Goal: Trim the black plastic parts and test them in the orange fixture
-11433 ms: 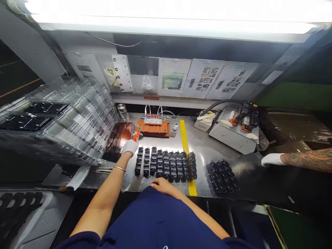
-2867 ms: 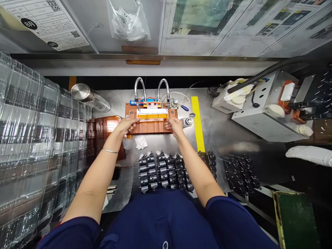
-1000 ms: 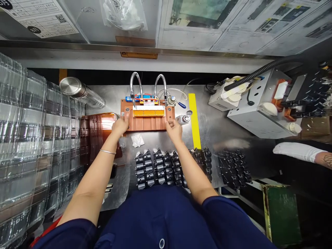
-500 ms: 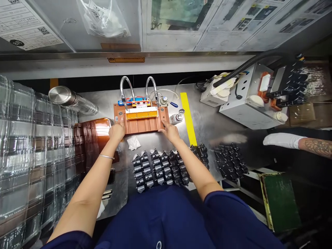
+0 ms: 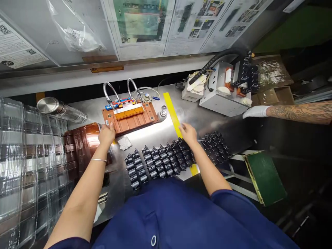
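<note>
So the orange-brown fixture (image 5: pixel 137 121) is sitting toward the back left of the metal surface (image 5: pixel 189 112), and it's on a slant: long axis runs left to right, with the left end closer to the person and the right end further back. The yellow-orange strip (image 5: pixel 129 112) on top lies lengthwise along that same line. Two bendy metal hoses (image 5: pixel 104 90) arch up from the back edge, tips pointing down toward the strip.

As for the hands, the left hand (image 5: pixel 107 135) is at the fixture's near left corner, fingers bent, and I can't tell if it's really pinching it. The right hand (image 5: pixel 188 134) is well off to the right by the yellow tape (image 5: pixel 171 111), fingers loosely curled; can't tell if they're pressed together. Black ribbed parts (image 5: pixel 159 162) sit in rows in front, and a crumpled white tissue (image 5: pixel 125 143) is just beside the fixture.
</note>
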A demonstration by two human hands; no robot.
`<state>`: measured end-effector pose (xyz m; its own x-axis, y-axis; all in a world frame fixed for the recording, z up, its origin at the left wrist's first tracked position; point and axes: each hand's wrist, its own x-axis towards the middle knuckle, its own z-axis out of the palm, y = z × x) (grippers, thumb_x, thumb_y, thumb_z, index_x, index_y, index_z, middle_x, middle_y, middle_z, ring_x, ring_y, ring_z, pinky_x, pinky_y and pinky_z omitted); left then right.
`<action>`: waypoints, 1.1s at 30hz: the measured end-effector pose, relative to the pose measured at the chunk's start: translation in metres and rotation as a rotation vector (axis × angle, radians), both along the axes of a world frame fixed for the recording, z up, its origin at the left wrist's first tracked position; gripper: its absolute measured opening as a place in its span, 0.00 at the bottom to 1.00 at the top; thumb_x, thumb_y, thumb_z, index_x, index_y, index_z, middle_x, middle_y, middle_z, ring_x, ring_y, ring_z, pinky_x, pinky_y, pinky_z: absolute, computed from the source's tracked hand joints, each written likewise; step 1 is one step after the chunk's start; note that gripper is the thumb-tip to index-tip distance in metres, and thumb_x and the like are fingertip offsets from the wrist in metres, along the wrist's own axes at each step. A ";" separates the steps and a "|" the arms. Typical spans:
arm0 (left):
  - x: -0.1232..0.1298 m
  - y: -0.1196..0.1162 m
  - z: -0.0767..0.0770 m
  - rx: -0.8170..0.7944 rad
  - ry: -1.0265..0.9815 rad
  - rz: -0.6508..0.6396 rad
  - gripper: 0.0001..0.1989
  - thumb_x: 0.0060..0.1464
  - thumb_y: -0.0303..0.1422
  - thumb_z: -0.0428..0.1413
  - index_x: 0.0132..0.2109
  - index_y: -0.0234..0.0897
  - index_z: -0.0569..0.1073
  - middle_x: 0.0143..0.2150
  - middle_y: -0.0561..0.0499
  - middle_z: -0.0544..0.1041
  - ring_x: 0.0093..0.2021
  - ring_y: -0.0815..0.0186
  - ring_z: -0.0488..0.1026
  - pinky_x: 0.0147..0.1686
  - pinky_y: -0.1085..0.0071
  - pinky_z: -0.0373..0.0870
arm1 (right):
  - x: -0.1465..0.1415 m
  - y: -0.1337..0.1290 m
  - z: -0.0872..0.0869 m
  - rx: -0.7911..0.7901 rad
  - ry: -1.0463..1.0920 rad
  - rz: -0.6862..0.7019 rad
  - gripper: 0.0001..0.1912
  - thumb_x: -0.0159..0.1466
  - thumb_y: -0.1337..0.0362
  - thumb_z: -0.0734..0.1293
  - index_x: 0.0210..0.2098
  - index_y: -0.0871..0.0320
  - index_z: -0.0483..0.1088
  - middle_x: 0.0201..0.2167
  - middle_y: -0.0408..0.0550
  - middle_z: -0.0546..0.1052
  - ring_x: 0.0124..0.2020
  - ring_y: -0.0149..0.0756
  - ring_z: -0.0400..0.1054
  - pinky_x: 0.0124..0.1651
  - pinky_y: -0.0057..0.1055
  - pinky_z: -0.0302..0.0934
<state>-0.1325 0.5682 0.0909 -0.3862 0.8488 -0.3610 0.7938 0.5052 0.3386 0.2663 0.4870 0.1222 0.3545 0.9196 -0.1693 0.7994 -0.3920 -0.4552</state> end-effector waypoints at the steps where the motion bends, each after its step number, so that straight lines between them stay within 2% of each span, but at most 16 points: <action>1: 0.000 -0.009 0.001 0.062 -0.007 0.010 0.28 0.61 0.43 0.45 0.57 0.22 0.64 0.54 0.25 0.70 0.54 0.41 0.69 0.51 0.48 0.64 | 0.021 -0.025 -0.002 -0.005 -0.014 -0.102 0.23 0.62 0.55 0.64 0.52 0.61 0.71 0.46 0.54 0.75 0.48 0.41 0.69 0.55 0.38 0.61; 3: 0.001 -0.030 0.003 0.190 -0.026 0.018 0.27 0.57 0.40 0.50 0.58 0.24 0.63 0.57 0.28 0.67 0.56 0.44 0.67 0.54 0.49 0.63 | 0.050 -0.077 -0.012 -0.080 0.063 -0.247 0.34 0.52 0.51 0.71 0.54 0.64 0.69 0.50 0.60 0.72 0.52 0.46 0.67 0.56 0.42 0.60; 4: 0.003 -0.040 0.003 0.241 -0.041 0.015 0.27 0.56 0.39 0.51 0.58 0.25 0.63 0.57 0.29 0.67 0.57 0.45 0.66 0.55 0.50 0.62 | 0.058 -0.101 -0.019 -0.119 0.172 -0.302 0.37 0.47 0.51 0.73 0.53 0.65 0.70 0.50 0.60 0.73 0.51 0.47 0.68 0.55 0.41 0.61; 6: 0.006 -0.057 0.002 0.299 -0.080 -0.002 0.26 0.55 0.38 0.51 0.57 0.26 0.64 0.55 0.32 0.68 0.57 0.48 0.66 0.56 0.53 0.62 | 0.063 -0.142 -0.033 -0.143 0.407 -0.341 0.34 0.45 0.49 0.72 0.46 0.65 0.73 0.44 0.58 0.76 0.44 0.43 0.71 0.49 0.37 0.65; 9: 0.009 -0.075 0.005 0.314 -0.139 -0.027 0.25 0.55 0.38 0.51 0.56 0.27 0.65 0.53 0.33 0.69 0.51 0.52 0.69 0.54 0.55 0.64 | 0.059 -0.172 -0.041 -0.100 0.450 -0.360 0.32 0.48 0.41 0.67 0.36 0.66 0.73 0.35 0.56 0.77 0.38 0.41 0.71 0.43 0.34 0.66; 11: 0.010 -0.085 0.010 0.342 -0.161 -0.055 0.23 0.55 0.38 0.51 0.54 0.28 0.66 0.51 0.35 0.70 0.49 0.53 0.70 0.52 0.56 0.65 | 0.058 -0.172 -0.031 -0.047 0.391 -0.369 0.34 0.50 0.39 0.64 0.35 0.67 0.73 0.35 0.58 0.77 0.38 0.42 0.71 0.43 0.35 0.65; 14: 0.016 -0.099 0.021 0.452 -0.165 -0.145 0.18 0.57 0.38 0.49 0.50 0.30 0.68 0.48 0.38 0.72 0.51 0.54 0.69 0.53 0.58 0.64 | 0.047 -0.141 -0.004 0.090 0.235 -0.277 0.33 0.53 0.41 0.64 0.41 0.65 0.73 0.38 0.57 0.77 0.39 0.42 0.71 0.46 0.37 0.64; 16: 0.026 -0.105 0.028 0.531 -0.165 -0.232 0.17 0.59 0.38 0.46 0.50 0.31 0.68 0.49 0.38 0.72 0.53 0.56 0.67 0.55 0.59 0.63 | 0.024 -0.107 0.012 0.189 0.130 -0.069 0.29 0.57 0.47 0.65 0.48 0.63 0.72 0.43 0.56 0.76 0.43 0.42 0.71 0.50 0.37 0.64; 18: 0.039 -0.108 0.032 0.619 -0.164 -0.324 0.18 0.61 0.38 0.44 0.51 0.31 0.69 0.52 0.37 0.72 0.55 0.57 0.67 0.57 0.60 0.61 | -0.011 -0.066 0.020 0.249 0.073 0.255 0.25 0.60 0.54 0.64 0.52 0.61 0.71 0.50 0.55 0.74 0.51 0.41 0.68 0.56 0.38 0.62; 21: 0.057 -0.103 0.031 0.728 -0.131 -0.465 0.19 0.63 0.39 0.44 0.51 0.31 0.71 0.54 0.37 0.72 0.57 0.57 0.66 0.59 0.57 0.60 | -0.073 -0.006 0.015 0.275 -0.023 0.706 0.22 0.63 0.62 0.62 0.55 0.60 0.69 0.56 0.54 0.69 0.60 0.40 0.61 0.65 0.42 0.54; 23: 0.064 -0.094 0.024 0.752 -0.085 -0.556 0.18 0.63 0.38 0.46 0.51 0.33 0.73 0.55 0.38 0.73 0.58 0.57 0.66 0.60 0.55 0.58 | -0.109 0.026 0.002 0.272 -0.089 0.883 0.21 0.65 0.65 0.61 0.56 0.61 0.68 0.58 0.55 0.67 0.63 0.39 0.58 0.67 0.45 0.50; 25: 0.066 -0.080 0.014 0.743 -0.025 -0.620 0.17 0.64 0.37 0.46 0.51 0.34 0.74 0.55 0.40 0.74 0.58 0.56 0.66 0.60 0.53 0.57 | -0.135 0.050 -0.012 0.251 -0.134 0.973 0.21 0.66 0.67 0.60 0.57 0.61 0.67 0.59 0.56 0.66 0.64 0.40 0.56 0.67 0.48 0.47; 28: 0.060 -0.056 -0.003 0.674 0.062 -0.656 0.17 0.63 0.33 0.47 0.53 0.33 0.74 0.56 0.39 0.73 0.58 0.53 0.67 0.58 0.50 0.58 | -0.153 0.072 -0.028 0.199 -0.166 1.002 0.21 0.66 0.68 0.59 0.58 0.61 0.67 0.60 0.56 0.65 0.65 0.42 0.55 0.67 0.50 0.47; 30: 0.055 -0.037 -0.014 0.612 0.092 -0.674 0.16 0.62 0.30 0.47 0.53 0.34 0.74 0.56 0.39 0.73 0.57 0.51 0.67 0.56 0.48 0.60 | -0.152 0.084 -0.030 0.159 -0.164 1.014 0.20 0.66 0.67 0.60 0.57 0.60 0.68 0.60 0.55 0.65 0.65 0.43 0.54 0.66 0.49 0.48; 33: 0.051 -0.009 -0.025 0.560 0.081 -0.681 0.17 0.61 0.26 0.46 0.53 0.36 0.74 0.57 0.38 0.71 0.58 0.51 0.67 0.56 0.48 0.61 | -0.138 0.112 -0.016 0.094 -0.178 0.946 0.20 0.67 0.61 0.61 0.55 0.60 0.69 0.58 0.54 0.67 0.62 0.42 0.58 0.64 0.42 0.54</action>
<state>-0.0813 0.5596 0.0658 0.2611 0.9477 0.1835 0.8941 -0.3091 0.3241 0.1284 0.5989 0.1060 -0.5261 0.8450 -0.0962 0.8261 0.4810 -0.2936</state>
